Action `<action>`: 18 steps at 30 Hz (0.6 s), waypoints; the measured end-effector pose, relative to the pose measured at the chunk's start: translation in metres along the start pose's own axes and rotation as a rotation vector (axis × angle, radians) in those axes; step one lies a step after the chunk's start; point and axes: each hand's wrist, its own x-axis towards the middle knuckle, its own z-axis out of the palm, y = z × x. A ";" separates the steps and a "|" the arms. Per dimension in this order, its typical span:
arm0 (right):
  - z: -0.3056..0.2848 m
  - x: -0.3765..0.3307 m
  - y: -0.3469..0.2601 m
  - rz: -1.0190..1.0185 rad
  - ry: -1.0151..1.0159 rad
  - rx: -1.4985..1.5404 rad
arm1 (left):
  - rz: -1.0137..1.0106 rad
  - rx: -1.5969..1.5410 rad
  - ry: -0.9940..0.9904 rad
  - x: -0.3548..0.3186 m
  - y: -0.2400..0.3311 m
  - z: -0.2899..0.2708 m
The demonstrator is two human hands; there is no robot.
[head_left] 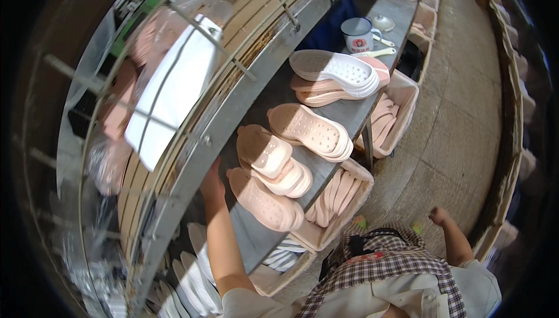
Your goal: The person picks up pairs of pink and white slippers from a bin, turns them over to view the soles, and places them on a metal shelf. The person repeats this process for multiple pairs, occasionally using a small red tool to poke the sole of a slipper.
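My left arm reaches in under the metal rail, and my left hand point(213, 185) is at the back of the grey shelf point(260, 241); the rail hides its fingertips. Closest to it are pale pink perforated shoe soles point(260, 202), with another small pile of soles point(265, 152) just beyond. Farther along lie a pink stack point(308, 129) and a stack topped by a white sole point(332, 69). Out over the aisle, my right hand point(438, 215) hangs with its fingers curled in, and nothing shows in it.
Above the shelf runs a slatted conveyor point(256, 12) behind wire bars, carrying a white sheet point(174, 96) and plastic bags. An enamel mug point(357, 34) and a spoon point(375, 53) stand farther along. Bins of pink strips point(333, 198) sit below. White soles point(195, 283) lie lower left.
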 end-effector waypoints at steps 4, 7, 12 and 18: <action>-0.013 -0.034 -0.128 -0.148 -0.060 0.308 | -0.399 0.015 -0.091 0.137 -0.105 -0.057; 0.000 -0.068 -0.168 -0.425 0.081 0.378 | 0.128 0.961 -0.288 0.164 -0.160 -0.071; 0.046 -0.114 -0.124 -0.188 0.015 0.313 | 0.217 1.254 -0.336 0.191 -0.175 -0.060; 0.088 -0.157 -0.062 0.204 -0.060 0.362 | 0.065 1.273 -0.434 0.189 -0.163 -0.057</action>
